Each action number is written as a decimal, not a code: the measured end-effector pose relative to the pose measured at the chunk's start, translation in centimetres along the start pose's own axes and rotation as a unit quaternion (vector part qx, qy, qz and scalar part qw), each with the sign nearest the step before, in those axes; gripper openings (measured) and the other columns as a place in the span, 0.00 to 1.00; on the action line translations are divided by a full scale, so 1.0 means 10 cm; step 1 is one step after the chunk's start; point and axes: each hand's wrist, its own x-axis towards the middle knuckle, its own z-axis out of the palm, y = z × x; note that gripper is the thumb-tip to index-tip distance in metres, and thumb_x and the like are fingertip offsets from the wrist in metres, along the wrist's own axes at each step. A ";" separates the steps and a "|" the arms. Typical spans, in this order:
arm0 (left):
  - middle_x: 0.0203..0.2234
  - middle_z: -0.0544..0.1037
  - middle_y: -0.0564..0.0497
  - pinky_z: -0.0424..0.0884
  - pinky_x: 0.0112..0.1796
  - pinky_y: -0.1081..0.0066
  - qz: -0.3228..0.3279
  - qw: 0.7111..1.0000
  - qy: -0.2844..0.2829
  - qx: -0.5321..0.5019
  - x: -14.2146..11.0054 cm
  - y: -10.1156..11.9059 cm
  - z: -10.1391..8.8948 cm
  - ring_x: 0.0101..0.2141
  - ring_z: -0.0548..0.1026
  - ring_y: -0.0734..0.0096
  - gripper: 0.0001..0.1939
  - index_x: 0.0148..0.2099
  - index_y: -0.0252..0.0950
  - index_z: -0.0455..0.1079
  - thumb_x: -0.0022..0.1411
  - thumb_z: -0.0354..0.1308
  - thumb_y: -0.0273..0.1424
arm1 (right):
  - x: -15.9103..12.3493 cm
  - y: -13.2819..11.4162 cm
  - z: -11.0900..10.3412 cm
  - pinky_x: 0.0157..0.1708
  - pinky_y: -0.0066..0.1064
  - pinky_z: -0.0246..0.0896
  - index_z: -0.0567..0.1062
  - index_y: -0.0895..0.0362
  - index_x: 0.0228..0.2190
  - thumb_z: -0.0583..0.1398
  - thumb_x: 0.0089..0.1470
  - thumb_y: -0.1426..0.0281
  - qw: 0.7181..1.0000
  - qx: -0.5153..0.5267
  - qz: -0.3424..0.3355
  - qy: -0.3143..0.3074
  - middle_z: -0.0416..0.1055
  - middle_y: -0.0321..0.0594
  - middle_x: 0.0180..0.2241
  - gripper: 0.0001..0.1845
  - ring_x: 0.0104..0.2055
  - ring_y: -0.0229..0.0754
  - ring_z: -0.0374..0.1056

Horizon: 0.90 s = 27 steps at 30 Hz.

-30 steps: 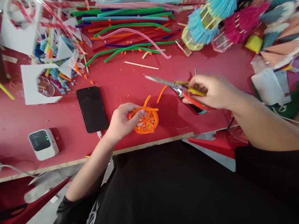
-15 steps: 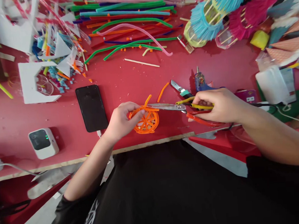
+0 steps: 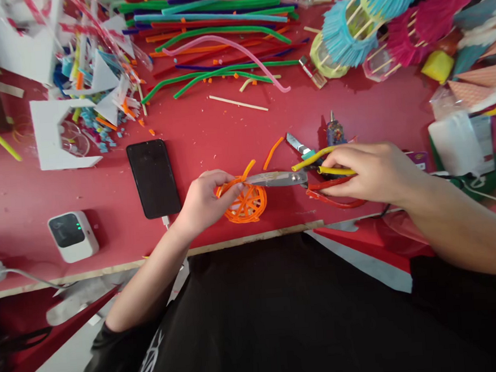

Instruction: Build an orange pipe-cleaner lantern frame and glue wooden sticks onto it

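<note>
My left hand [image 3: 209, 203] pinches the top edge of a round orange pipe-cleaner piece [image 3: 249, 204], shaped like a spoked wheel, close to the table's front edge. One short orange end [image 3: 249, 168] sticks up from its rim. My right hand [image 3: 363, 172] grips scissors [image 3: 279, 178] with red and yellow handles. Their blades point left and look closed or nearly so, the tips at the rim beside my left fingertips. Whether they touch the orange stem there I cannot tell. A loose orange pipe-cleaner bit [image 3: 273, 152] lies just above the blades.
Behind the scissors lie a utility knife [image 3: 299, 145] and a glue gun [image 3: 335, 132]. A phone [image 3: 153, 178] and a white device [image 3: 73, 237] sit left. Pipe cleaners [image 3: 224, 32] spread across the back, foam scraps [image 3: 54, 157] back left, frilled lantern-like crafts [image 3: 348, 37] back right.
The scissors came down and left from above the table to the orange rim, blades closing. An orange end pointing right from the rim no longer shows. My left hand stays nearly still.
</note>
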 end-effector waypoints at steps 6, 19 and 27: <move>0.29 0.78 0.49 0.68 0.37 0.68 0.006 1.000 0.009 0.004 0.00 0.01 0.02 0.32 0.75 0.68 0.12 0.33 0.35 0.75 0.63 0.58 0.37 | 0.02 0.02 -0.02 0.26 0.39 0.65 0.68 0.50 0.30 0.59 0.59 0.55 1.000 0.019 0.001 -0.018 0.78 0.41 0.31 0.13 0.30 0.47 0.74; 0.29 0.78 0.49 0.68 0.37 0.68 -0.002 1.000 0.001 -0.016 0.00 0.02 0.02 0.32 0.74 0.68 0.11 0.32 0.35 0.75 0.62 0.59 0.37 | 0.05 0.06 0.00 0.23 0.37 0.56 0.65 0.51 0.26 0.65 0.49 0.61 0.990 0.096 0.056 -0.091 0.68 0.36 0.23 0.14 0.23 0.42 0.64; 0.29 0.78 0.49 0.69 0.36 0.69 0.001 1.000 -0.001 -0.025 0.03 0.03 0.00 0.32 0.75 0.69 0.11 0.31 0.35 0.75 0.62 0.60 0.37 | 0.05 -0.05 0.08 0.22 0.36 0.51 0.59 0.50 0.24 0.65 0.47 0.61 0.984 0.100 0.075 -0.124 0.64 0.36 0.22 0.18 0.21 0.40 0.59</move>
